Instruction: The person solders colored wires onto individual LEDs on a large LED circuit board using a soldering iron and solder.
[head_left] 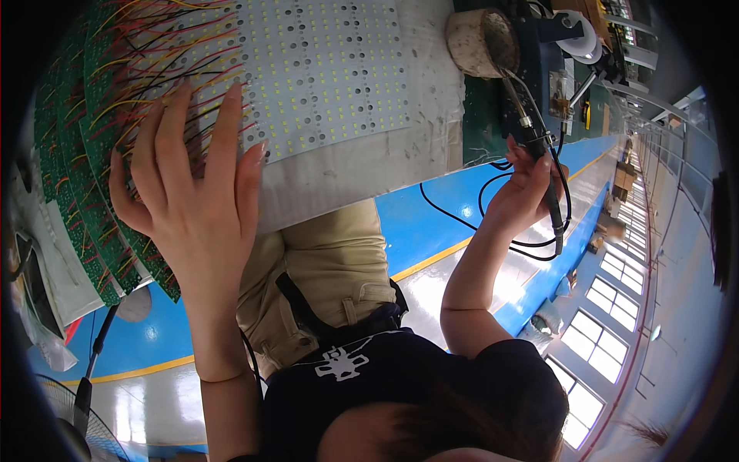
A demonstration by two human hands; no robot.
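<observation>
My left hand lies with its fingers spread over thin red, yellow and black wires and the left edge of a white LED panel. Rows of small yellowish LEDs and round holes cover that panel. On the right, my right hand is closed around a black-handled soldering iron with a thin metal tube along it. Its tip end points up to the rim of a round, stained pot. Left of the wires, green circuit boards overlap in a stack, with wires running from them.
The panel rests on a pale, stained work surface. A black cable loops below the iron. Behind the pot stands dark equipment with a white round part. A fan is at lower left, above a blue and grey floor.
</observation>
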